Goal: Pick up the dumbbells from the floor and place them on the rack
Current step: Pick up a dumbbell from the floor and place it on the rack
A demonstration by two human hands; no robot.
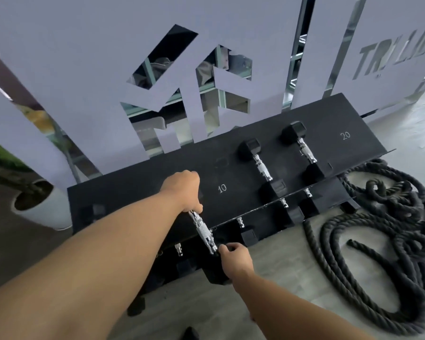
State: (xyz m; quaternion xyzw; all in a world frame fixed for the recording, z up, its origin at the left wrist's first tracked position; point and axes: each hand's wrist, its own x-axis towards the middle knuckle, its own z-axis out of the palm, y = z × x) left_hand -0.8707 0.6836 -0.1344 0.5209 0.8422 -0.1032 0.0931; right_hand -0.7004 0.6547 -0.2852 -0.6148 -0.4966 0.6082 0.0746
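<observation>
We have two dumbbells [262, 164] already on the rack [138, 192] top shelf, more on the lower one. Both hands grip a third dumbbell [203, 233]: left hand [183, 190] closed over its far end, right hand [233, 256] on its near head. Long axis runs front-to-back, over the shelf's front edge; not yet seated.

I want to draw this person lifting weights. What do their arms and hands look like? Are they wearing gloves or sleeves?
No gloves and no sleeves show. Both forearms are bare all the way to the picture's edge. The left hand and the right hand are bare too, with no rings, watch or wristbands that can be seen. Each arm is long and slim, narrowing towards the wrist.
</observation>
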